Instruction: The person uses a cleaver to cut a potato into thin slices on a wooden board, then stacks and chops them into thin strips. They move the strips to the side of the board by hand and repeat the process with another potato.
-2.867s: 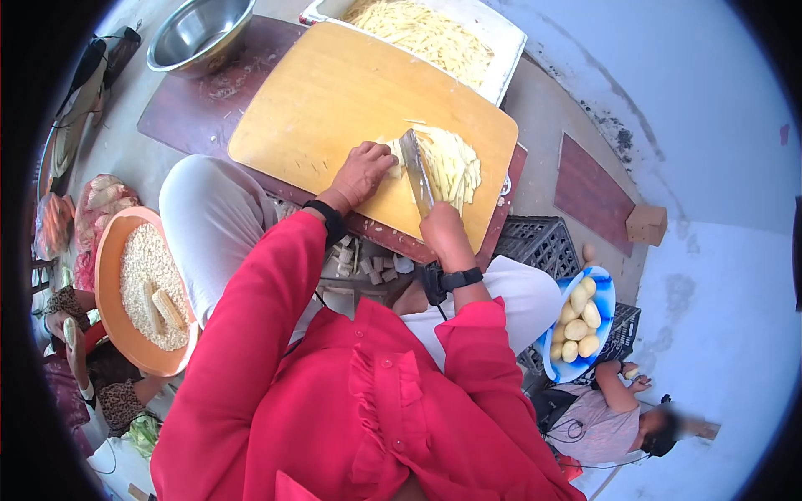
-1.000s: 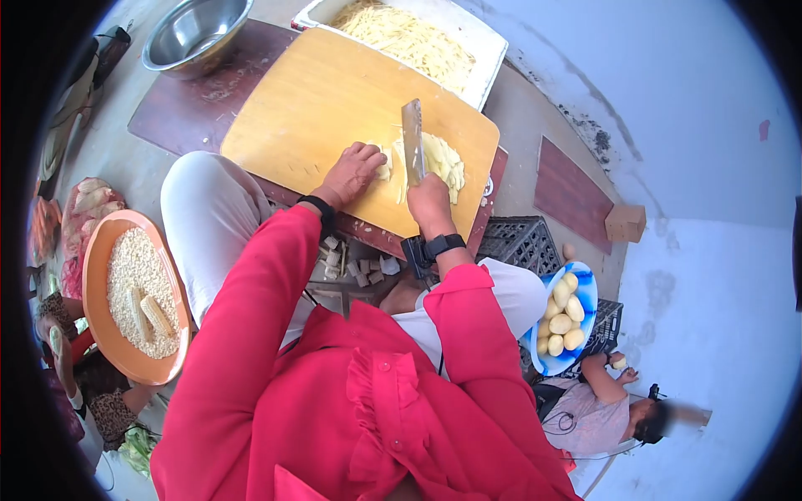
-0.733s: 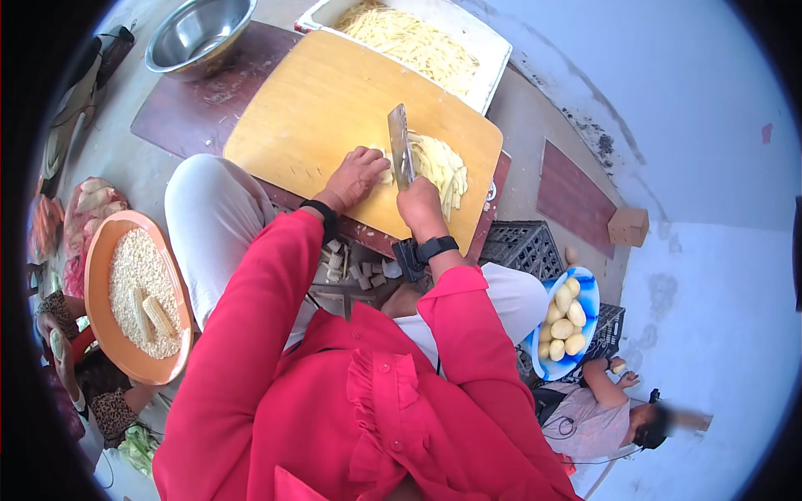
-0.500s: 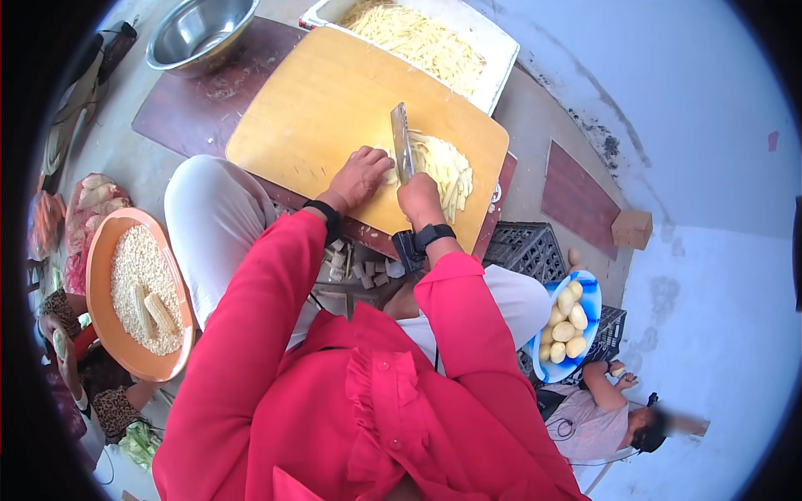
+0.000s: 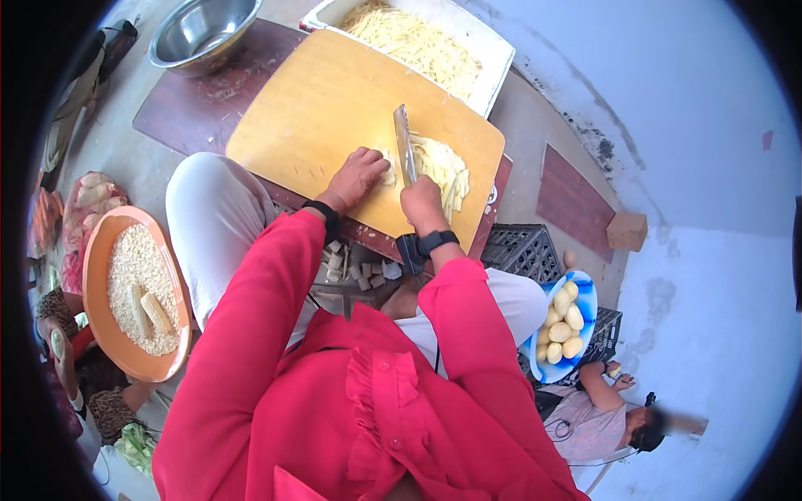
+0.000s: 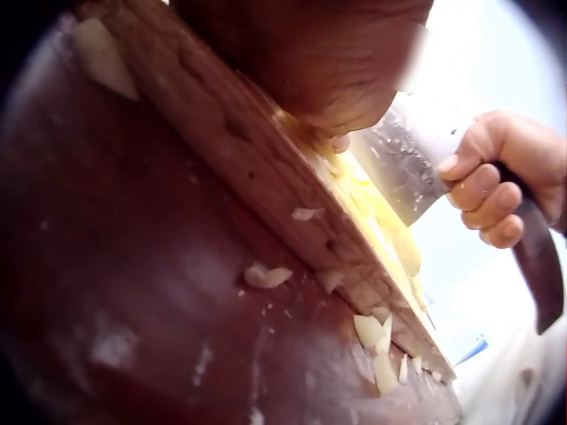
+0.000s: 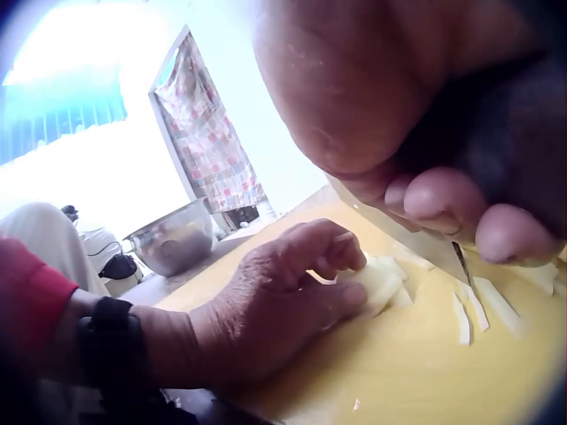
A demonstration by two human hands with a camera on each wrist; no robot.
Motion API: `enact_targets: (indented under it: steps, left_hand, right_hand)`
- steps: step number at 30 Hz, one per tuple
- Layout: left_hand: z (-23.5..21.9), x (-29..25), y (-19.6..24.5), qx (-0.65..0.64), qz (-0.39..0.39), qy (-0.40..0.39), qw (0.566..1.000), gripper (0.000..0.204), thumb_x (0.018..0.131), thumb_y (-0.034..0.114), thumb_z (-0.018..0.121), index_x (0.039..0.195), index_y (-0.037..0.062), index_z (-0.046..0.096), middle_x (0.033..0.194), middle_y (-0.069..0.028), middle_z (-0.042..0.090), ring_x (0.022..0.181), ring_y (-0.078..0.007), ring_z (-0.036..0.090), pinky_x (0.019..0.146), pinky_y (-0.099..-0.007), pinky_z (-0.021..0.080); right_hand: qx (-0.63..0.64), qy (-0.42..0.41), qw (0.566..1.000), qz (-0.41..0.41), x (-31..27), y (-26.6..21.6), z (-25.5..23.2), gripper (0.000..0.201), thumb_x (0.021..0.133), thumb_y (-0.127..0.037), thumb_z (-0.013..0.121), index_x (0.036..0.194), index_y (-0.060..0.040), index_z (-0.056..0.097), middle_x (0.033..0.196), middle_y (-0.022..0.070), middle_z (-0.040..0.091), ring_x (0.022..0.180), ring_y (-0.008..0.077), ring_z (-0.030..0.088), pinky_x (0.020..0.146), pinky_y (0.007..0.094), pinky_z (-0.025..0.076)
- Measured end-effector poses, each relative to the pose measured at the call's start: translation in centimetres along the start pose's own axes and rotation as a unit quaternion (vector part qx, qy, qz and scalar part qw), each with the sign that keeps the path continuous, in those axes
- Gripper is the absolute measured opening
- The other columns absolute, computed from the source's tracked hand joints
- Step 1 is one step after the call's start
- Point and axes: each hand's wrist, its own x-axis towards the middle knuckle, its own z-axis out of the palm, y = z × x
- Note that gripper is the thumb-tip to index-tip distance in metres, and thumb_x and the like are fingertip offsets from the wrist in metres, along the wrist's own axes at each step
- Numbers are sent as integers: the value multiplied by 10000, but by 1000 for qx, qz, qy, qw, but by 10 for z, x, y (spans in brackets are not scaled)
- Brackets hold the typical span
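From my end, the slices [image 7: 383,285] lie on the board [image 5: 326,108], right at the fingertips of the left hand [image 5: 357,177]; the right wrist view shows its thumb and bent fingers pinching them from either side. Just beyond, on the side away from that hand, I see the knife [image 5: 404,146] with its blade upright between slices and strips [image 5: 449,174]; whether its edge touches the board I cannot tell. The right hand [image 5: 423,202] has its fingers wrapped round the handle. The strips spread in a loose heap beside the blade, toward the board's right end. Past the board's far edge I have a white box [image 5: 499,65] of more strips, with a steel bowl [image 5: 200,37] to its left. Farther out, potatoes [image 5: 555,332] fill a blue bowl [image 5: 588,294] by the right knee, and an orange basin [image 5: 98,280] of corn kernels [image 5: 125,260] sits beside the left.
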Motion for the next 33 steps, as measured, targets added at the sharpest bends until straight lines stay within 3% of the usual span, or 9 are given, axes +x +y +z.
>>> enact_targets:
  steps: [2, 9, 12, 15, 22, 25, 28, 31, 33]
  left_hand:
    - [0, 0, 1, -2, -3, 7, 1000, 290, 769, 80, 632, 1051, 113, 573, 1049, -95, 544, 1052, -332, 498, 922, -407, 447]
    - [-2, 0, 2, -28, -6, 14, 999, 302, 765, 73, 635, 1057, 115, 573, 1037, -82, 544, 1042, -328, 502, 919, -408, 446]
    - [-7, 0, 7, -24, -5, 18, 1000, 304, 762, 65, 637, 1056, 111, 577, 1033, -85, 544, 1041, -323, 505, 915, -406, 447]
    - [0, 1, -1, -44, -10, 16, 999, 297, 770, 65, 630, 1060, 109, 582, 1032, -89, 546, 1042, -320, 509, 915, -404, 446]
    - [-1, -1, 1, -34, -19, 17, 999, 305, 766, 72, 656, 1064, 83, 590, 1036, -114, 557, 1029, -343, 518, 903, -407, 464]
    - [1, -3, -1, -30, -16, 13, 999, 298, 766, 69, 640, 1058, 87, 581, 1026, -111, 552, 1020, -341, 516, 901, -405, 461]
    - [-2, -1, 2, -43, -9, 23, 999, 278, 768, 69, 624, 1039, 89, 570, 1015, -106, 547, 1012, -336, 513, 898, -405, 458]
    - [-2, -7, 2, -51, -19, 21, 998, 278, 766, 68, 640, 1036, 68, 574, 1033, -117, 559, 1013, -351, 516, 893, -414, 464]
    - [-1, -3, -1, -51, -23, 20, 998, 278, 763, 69, 641, 1032, 67, 570, 1034, -119, 558, 1013, -353, 516, 892, -414, 465]
  right_hand:
    - [-56, 12, 997, -47, -19, -2, -13, 257, 843, -87, 498, 955, 125, 592, 954, 390, 621, 952, 510, 620, 863, 529, 498]
    - [-59, -66, 996, -11, -32, -14, -16, 251, 836, -82, 507, 932, 122, 617, 929, 386, 623, 936, 501, 628, 852, 527, 503]
    - [-15, -141, 989, 53, -21, -15, -12, 242, 824, -80, 524, 867, 124, 645, 879, 373, 631, 911, 487, 641, 826, 515, 518]
    - [-30, -47, 998, 11, -3, -6, 20, 240, 815, -81, 541, 821, 129, 656, 825, 358, 634, 884, 477, 651, 808, 505, 528]
    - [-14, -18, 1000, 4, -4, -8, 12, 238, 818, -78, 537, 867, 121, 657, 915, 379, 626, 911, 492, 639, 822, 502, 526]
    - [-56, -13, 996, -71, -18, -5, 4, 211, 834, -42, 529, 827, 155, 605, 707, 332, 627, 566, 409, 670, 494, 443, 537]
    - [-56, -67, 996, 3, -24, -18, -5, 239, 822, -56, 517, 875, 146, 635, 850, 359, 642, 816, 468, 668, 714, 509, 546]
    - [-9, -146, 987, 72, -28, -34, -15, 227, 824, -27, 490, 871, 161, 609, 781, 321, 648, 656, 421, 680, 530, 479, 539]
    - [39, -108, 989, 88, -12, -20, 4, 217, 826, -17, 482, 862, 161, 600, 758, 307, 644, 577, 391, 666, 448, 446, 509]
